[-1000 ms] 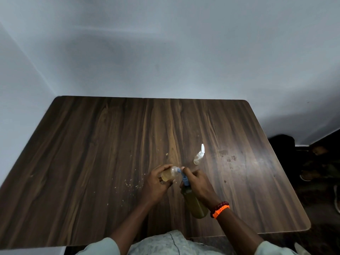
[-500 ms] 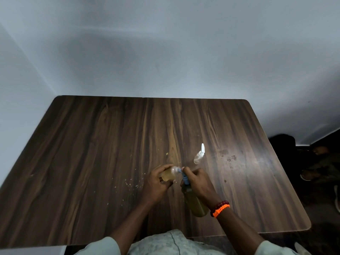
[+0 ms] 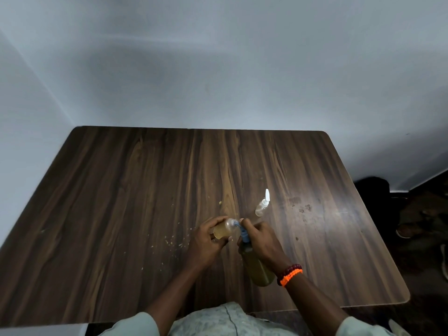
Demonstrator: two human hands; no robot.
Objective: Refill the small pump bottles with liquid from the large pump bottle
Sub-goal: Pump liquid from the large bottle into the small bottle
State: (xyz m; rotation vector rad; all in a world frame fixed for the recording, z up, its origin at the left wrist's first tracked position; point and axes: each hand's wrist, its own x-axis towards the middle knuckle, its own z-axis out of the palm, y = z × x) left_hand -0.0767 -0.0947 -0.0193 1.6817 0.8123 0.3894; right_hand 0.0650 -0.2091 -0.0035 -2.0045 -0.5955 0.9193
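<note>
My left hand grips a small clear bottle, tilted on its side and partly filled with yellowish liquid. Its open mouth meets the blue pump nozzle of the large bottle, which holds olive-yellow liquid. My right hand wraps around the large bottle's neck, with a finger on the pump head. A second small clear bottle with a white pump top stands upright on the table just beyond my right hand.
The dark wooden table carries crumbs left of my hands and dried stains to the right. Walls close in behind and to the left. Dark floor with shoes lies past the right edge.
Barely anything differs; both hands and both bottles keep the same pose, with only a slight shift of the right hand on the pump.
</note>
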